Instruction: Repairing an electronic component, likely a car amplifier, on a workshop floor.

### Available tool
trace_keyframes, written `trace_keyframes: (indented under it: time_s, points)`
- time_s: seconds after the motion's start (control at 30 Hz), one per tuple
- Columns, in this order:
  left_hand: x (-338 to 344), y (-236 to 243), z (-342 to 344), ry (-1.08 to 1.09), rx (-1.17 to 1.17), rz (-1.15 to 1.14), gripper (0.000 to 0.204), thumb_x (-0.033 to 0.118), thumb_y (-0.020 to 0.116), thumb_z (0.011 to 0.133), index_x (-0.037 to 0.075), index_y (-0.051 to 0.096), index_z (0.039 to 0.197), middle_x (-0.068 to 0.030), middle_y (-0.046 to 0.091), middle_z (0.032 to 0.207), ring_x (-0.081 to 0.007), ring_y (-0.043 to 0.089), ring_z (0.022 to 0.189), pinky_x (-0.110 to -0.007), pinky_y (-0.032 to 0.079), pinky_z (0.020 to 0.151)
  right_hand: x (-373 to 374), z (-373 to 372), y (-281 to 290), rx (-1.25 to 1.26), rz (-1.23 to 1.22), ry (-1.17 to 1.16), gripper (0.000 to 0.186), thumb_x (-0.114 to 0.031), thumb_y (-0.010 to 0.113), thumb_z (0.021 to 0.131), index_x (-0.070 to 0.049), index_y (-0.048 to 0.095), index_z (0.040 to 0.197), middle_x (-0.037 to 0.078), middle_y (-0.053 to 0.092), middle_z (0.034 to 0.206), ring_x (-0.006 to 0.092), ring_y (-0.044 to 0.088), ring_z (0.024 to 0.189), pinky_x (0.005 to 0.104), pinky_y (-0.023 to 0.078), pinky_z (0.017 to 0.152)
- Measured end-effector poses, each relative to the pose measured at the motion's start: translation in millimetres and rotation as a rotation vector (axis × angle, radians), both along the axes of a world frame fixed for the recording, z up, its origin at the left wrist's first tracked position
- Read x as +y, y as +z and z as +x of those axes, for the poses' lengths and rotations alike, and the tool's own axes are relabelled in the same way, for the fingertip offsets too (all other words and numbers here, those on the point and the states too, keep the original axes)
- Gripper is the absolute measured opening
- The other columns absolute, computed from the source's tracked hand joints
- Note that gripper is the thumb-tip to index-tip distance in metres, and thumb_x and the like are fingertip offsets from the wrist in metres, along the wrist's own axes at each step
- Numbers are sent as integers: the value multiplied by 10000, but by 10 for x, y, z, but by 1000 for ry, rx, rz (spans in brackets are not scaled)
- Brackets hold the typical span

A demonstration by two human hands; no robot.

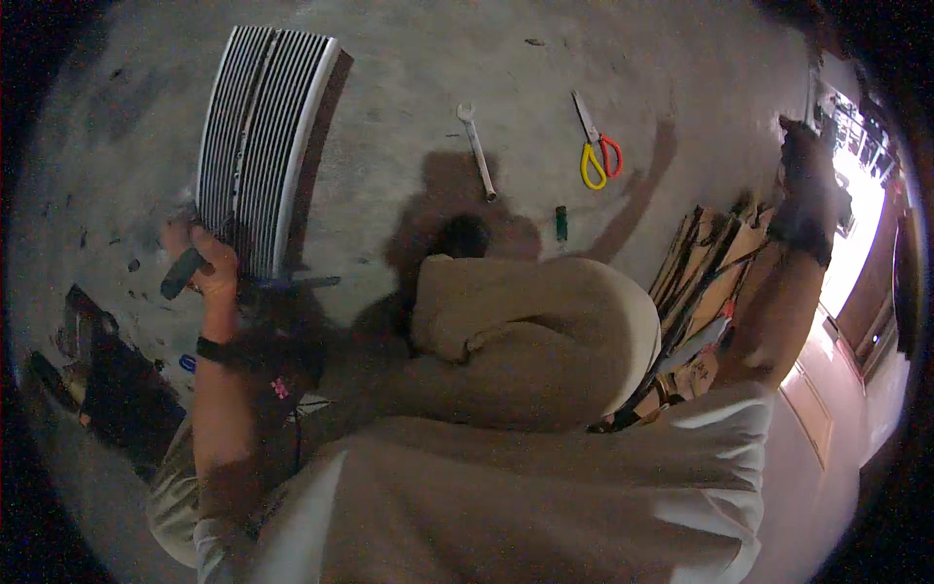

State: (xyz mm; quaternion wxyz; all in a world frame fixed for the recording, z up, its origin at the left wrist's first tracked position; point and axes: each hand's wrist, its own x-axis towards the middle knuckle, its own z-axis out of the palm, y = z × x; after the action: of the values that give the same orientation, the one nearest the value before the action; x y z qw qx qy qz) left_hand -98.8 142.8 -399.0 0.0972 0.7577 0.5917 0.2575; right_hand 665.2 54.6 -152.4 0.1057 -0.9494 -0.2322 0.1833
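My left hand (209,255) is closed round a tool with a dark greenish handle (182,274), which looks like a screwdriver. It sits at the near end of a long slatted metal grille (263,127), whose pale frame and narrow parallel bars stretch away from me on the floor. Whether the tool's tip touches the grille is hidden. Far out to the right, my right hand (809,180) is raised against a bright opening. It is so dark that its fingers and anything in them do not show clearly.
On the floor ahead lie a spanner (477,151), scissors with one yellow and one red handle (595,151) and a short green cylinder (561,223). Flattened cardboard (710,258) is piled at my right. A dark bag-like thing (122,380) lies at the left.
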Motion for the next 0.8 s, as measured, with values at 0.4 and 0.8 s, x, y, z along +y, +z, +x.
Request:
trace_keyframes:
  time_s: [0.4,0.8]
  points:
    - [-10,-532,-549,-161,190,132,459,310,410,962,-53,669,1068,-228,650,944,-412,604,820,-470,468,764,-1962,-1635,-1789,487,-242,-69,201,-182,746,830,-29,719,958,24,673,775,126,571,637,308,453,580]
    - [-20,-121,-347,-115,-114,126,538,413,415,986,-79,631,999,-210,623,899,-382,595,808,-451,466,747,-2724,-2387,-2567,312,133,-280,239,-64,751,805,-6,648,1013,53,669,773,141,603,653,309,494,612]
